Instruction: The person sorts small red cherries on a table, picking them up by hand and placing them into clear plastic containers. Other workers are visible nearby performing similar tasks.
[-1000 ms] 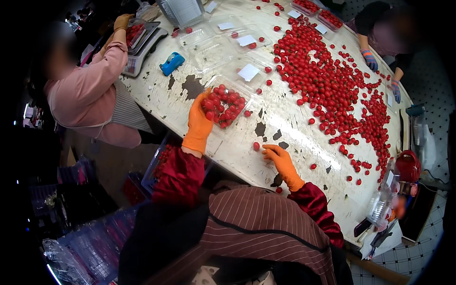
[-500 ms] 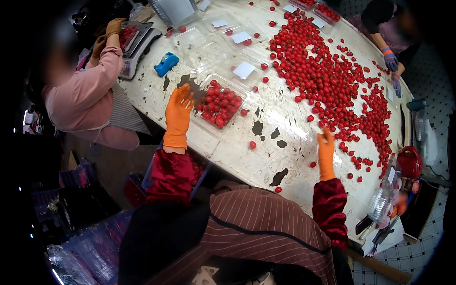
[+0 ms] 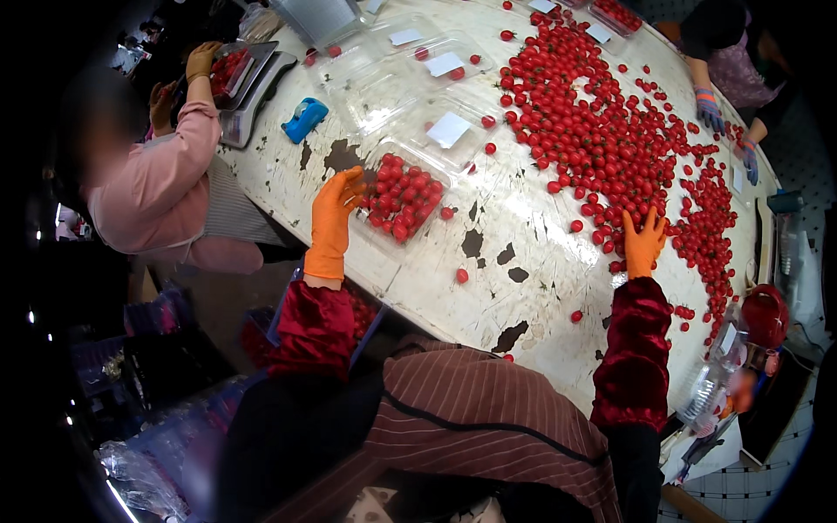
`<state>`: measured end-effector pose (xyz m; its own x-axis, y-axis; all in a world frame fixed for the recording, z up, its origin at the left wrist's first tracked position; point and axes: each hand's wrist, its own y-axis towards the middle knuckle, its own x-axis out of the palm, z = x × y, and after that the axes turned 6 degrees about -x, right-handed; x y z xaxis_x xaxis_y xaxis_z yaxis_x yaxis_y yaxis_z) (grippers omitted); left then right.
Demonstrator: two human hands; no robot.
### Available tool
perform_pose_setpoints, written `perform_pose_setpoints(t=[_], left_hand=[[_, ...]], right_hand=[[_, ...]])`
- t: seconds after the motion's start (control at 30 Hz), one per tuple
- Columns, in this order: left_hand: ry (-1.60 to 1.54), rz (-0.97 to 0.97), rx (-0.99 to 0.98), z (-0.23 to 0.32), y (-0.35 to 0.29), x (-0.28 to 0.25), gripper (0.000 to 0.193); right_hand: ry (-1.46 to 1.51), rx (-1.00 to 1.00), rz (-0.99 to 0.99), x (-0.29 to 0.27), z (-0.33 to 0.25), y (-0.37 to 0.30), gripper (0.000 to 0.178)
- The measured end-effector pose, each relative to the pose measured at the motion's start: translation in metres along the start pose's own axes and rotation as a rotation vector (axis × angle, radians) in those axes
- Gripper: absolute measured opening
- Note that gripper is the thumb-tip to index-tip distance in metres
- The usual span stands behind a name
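Orange-gloved, the nearer right hand (image 3: 644,248) is held with fingers (image 3: 652,221) spread apart, the heaped tomatoes (image 3: 602,166) massed just beyond.

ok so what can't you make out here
All in the head view:
Whether the right hand touches tomatoes: its own fingers hide that.
Whether the left hand touches the tray: clear wall too faint.
Part of the crate: behind the left sleeve.
Top of the grey stack: cut by the upper edge.
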<state>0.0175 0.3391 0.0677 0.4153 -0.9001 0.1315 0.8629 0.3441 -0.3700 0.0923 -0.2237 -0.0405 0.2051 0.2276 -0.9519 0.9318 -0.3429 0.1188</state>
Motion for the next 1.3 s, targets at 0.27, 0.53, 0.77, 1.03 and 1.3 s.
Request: perform_pose_setpoints(t=[0.27,0.53,0.77,1.03,1.3], left_hand=[[0.351,-0.332,0.049,-0.03,0.002,0.15,0.035],[1.193,-0.359,0.84,-0.111,0.064,0.294,0.076],[1.303,-0.573,0.989,-0.141,0.02,0.342,0.07],[1.354,-0.961,0.882,-0.125,-0.046,0.278,0.071],[1.365,-1.051,0.855,-0.138,-0.097,0.22,0.076]], right_hand=[[-0.03,-0.23,0.155,0.01,-0.025,-0.033,0.081],[0.177,-0.223,0.111,-0.025,0.003,-0.035,0.08],[0.138,-0.363,0.088,-0.007,-0.034,-0.03,0.074],[0.095,-0.501,-0.153,-0.047,-0.039,-0.116,0.077],[0.217,-0.544,-0.297,-0.061,-0.032,-0.207,0.075]])
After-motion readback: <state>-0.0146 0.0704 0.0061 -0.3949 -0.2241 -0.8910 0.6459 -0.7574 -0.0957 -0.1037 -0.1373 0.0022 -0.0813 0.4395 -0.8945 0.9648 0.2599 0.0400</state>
